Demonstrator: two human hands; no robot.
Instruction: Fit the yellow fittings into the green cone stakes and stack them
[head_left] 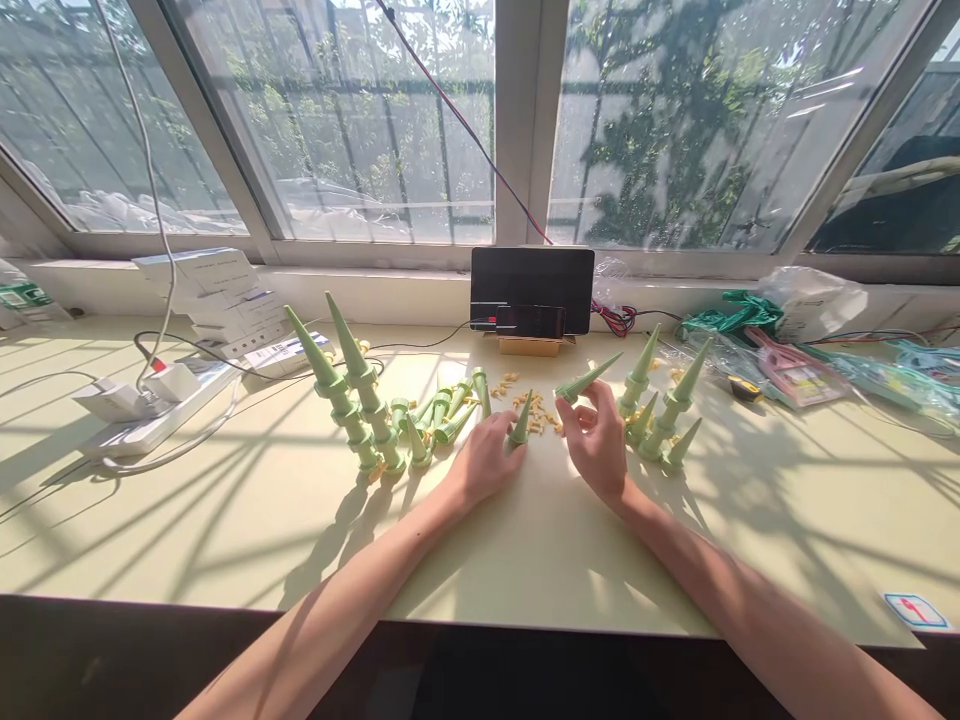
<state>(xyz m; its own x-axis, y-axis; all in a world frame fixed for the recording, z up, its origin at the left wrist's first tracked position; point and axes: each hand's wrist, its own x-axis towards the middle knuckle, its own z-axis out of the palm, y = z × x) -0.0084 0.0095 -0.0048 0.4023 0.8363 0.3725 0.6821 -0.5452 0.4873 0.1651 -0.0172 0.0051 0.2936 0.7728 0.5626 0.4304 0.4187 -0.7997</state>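
Note:
Near the table's middle, my left hand (487, 455) is closed around the base of a small green cone (520, 420) that points upward. My right hand (598, 445) pinches another green cone (590, 378) by its wide end, tilted with the tip to the upper right. Small yellow pieces (534, 412) lie scattered between and behind the hands. Left of my left hand are loose green cones and tube pieces (446, 408), beside two tall stacked green spires (362, 375). More upright green spires (666, 415) stand just right of my right hand.
A black tablet (532, 285) with a phone before it leans at the window. At left are a power strip (169, 410), cables and stacked white boxes (225, 300). Plastic bags (795, 360) and a yellow-black tool (745, 389) lie at right. A sticker (916, 610) marks the front edge.

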